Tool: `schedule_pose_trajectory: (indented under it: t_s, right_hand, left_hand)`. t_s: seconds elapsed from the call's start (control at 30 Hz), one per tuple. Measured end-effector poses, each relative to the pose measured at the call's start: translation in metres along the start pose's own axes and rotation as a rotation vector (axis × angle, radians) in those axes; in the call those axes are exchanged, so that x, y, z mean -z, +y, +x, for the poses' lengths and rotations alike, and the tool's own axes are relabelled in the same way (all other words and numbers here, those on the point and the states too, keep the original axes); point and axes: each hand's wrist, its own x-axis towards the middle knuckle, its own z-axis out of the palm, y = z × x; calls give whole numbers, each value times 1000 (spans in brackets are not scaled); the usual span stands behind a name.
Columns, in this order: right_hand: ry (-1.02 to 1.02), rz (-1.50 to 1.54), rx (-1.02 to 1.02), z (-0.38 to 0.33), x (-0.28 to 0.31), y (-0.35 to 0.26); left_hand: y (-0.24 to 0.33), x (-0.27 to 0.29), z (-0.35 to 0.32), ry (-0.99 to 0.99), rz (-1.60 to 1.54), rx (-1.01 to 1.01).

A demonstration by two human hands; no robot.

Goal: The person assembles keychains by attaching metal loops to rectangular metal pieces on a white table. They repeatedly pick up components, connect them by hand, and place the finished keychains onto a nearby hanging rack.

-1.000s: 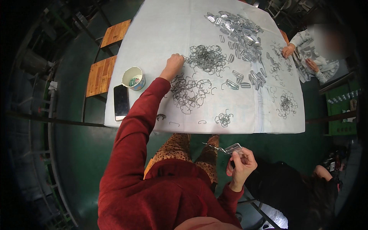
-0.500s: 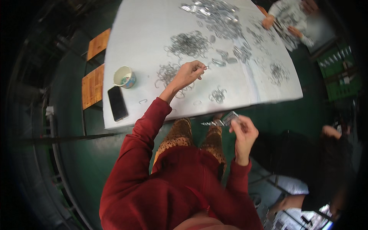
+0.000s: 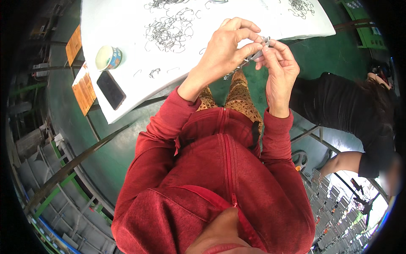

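Note:
Both my hands meet over the near edge of the white-covered table (image 3: 139,55). My right hand (image 3: 279,70) grips a small silver metal fitting (image 3: 256,55), with a twisted, chain-like tail (image 3: 231,75) hanging from it toward my left wrist. The thumb and index finger of my left hand (image 3: 224,51) are pinched at the fitting's upper end, by a small curved wire hook (image 3: 266,40) that the fingertips partly hide. A loose pile of dark wire hooks (image 3: 169,33) lies beyond my left hand. A few more hooks (image 3: 155,73) lie close to the table's front edge.
To the left stand a round tub (image 3: 111,57) and a dark phone (image 3: 111,89). Wooden seats (image 3: 84,92) flank the table's left side. Another hook pile (image 3: 301,7) lies at the far right. A person in black (image 3: 338,101) is close on my right.
My left hand has moved right and my right hand up, so they now meet at the fitting. The view has tilted down toward my body, and the far metal pieces have left it.

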Motion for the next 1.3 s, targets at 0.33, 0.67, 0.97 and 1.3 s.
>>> schedule_pose_trajectory:
  t_s: [0.33,0.67,0.97,1.3]
  right_hand:
    - [-98,-298,-41,7,2,-17]
    - [-233,-487,-102,158,39,82]
    - [-477,-1379,509,271,-15,140]
    - [-397,-1308,322,239,25,135]
  left_hand:
    - [-5,-5,-6,14,-142,214]
    - [-13,-16,-6,78,-525,68]
    - [-22,-2,-20,-3,-491,119]
    - [-22,-10,-41,20,-533,215]
